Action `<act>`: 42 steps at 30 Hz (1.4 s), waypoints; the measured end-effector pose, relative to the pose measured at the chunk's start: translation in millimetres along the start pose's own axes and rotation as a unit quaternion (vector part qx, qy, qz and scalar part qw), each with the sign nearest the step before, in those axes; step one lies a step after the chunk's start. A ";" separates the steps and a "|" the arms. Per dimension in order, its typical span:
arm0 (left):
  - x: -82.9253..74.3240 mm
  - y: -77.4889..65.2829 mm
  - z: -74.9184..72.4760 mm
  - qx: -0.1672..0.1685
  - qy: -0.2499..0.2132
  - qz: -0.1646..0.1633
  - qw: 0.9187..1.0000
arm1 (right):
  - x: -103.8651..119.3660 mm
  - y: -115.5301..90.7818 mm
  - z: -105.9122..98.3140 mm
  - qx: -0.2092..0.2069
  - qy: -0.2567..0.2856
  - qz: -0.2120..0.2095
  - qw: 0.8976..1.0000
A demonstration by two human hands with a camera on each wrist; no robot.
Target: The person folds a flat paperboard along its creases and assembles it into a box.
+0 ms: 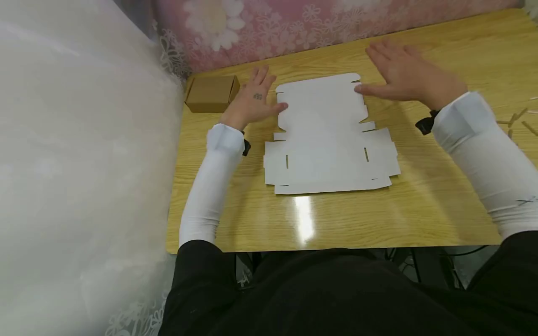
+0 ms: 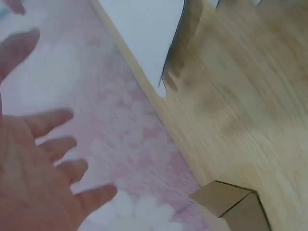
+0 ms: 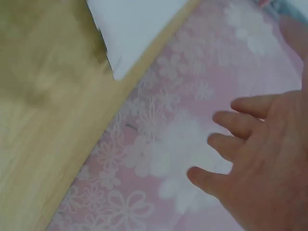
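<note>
A flat white die-cut cardboard box blank (image 1: 323, 135) lies unfolded on the wooden table, with slots and notched flaps along its sides. My left hand (image 1: 252, 99) hovers by its upper left edge, fingers spread and holding nothing. On the other side, my right hand (image 1: 409, 74) is raised near the upper right edge, fingers extended and grasping nothing. Both wrist views show the left palm (image 2: 38, 168) and the right palm (image 3: 269, 154) with fingers apart. The white blank (image 2: 144, 38) also appears in the left wrist view, away from the fingers.
A small closed brown cardboard box (image 1: 212, 93) sits at the table's back left corner, beside my left hand. Several thin tan strips (image 1: 519, 116) lie at the far right. A pink floral curtain (image 1: 286, 28) borders the back edge, and white sheeting (image 1: 84, 163) hangs along the left.
</note>
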State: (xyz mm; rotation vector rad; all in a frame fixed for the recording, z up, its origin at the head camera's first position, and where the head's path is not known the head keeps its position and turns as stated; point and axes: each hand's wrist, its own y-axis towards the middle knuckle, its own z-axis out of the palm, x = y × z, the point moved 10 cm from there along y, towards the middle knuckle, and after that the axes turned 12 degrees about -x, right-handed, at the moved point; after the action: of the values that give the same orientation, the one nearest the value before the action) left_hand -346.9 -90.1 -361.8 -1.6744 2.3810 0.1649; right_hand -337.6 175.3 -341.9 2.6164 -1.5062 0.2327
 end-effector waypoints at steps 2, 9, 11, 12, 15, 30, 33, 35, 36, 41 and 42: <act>-11.3 -12.9 7.0 0.027 0.000 0.033 0.999 | 9.9 -12.1 12.7 0.026 0.003 -0.022 0.999; -46.1 -57.7 42.4 0.105 0.029 0.127 0.986 | 37.3 -55.3 47.4 0.083 0.001 -0.067 0.994; -52.9 -69.5 57.4 0.129 0.034 0.144 0.981 | 42.2 -67.6 57.2 0.095 0.006 -0.075 0.993; -55.0 -75.3 65.2 0.140 0.039 0.152 0.978 | 43.8 -73.8 62.3 0.100 0.009 -0.079 0.992; -52.5 -90.3 85.6 0.163 0.054 0.152 0.973 | 46.9 -88.2 77.9 0.097 0.012 -0.088 0.991; -41.4 -71.8 112.8 0.178 0.108 0.129 0.969 | 15.3 -83.7 112.6 0.112 0.021 -0.077 0.990; -36.2 -57.8 113.5 0.173 0.099 0.119 0.973 | 4.9 -70.6 115.9 0.122 0.040 -0.075 0.989; -33.2 -50.7 115.4 0.172 0.096 0.114 0.974 | -0.7 -64.0 117.6 0.125 0.057 -0.074 0.988; -32.2 -47.9 116.3 0.172 0.093 0.111 0.974 | -3.0 -61.4 118.4 0.125 0.062 -0.074 0.987; -29.4 -39.8 115.5 0.182 0.079 0.097 0.975 | -7.9 -51.9 116.8 0.128 0.071 -0.075 0.986; -29.1 -38.7 112.7 0.183 0.078 0.094 0.976 | -7.5 -50.1 114.0 0.127 0.066 -0.076 0.987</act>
State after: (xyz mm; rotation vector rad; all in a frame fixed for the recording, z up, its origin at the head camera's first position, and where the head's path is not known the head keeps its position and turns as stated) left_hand -287.7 -52.0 -462.3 -1.3371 2.4884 -0.3656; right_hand -289.3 186.8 -456.3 2.8255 -1.3036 0.6074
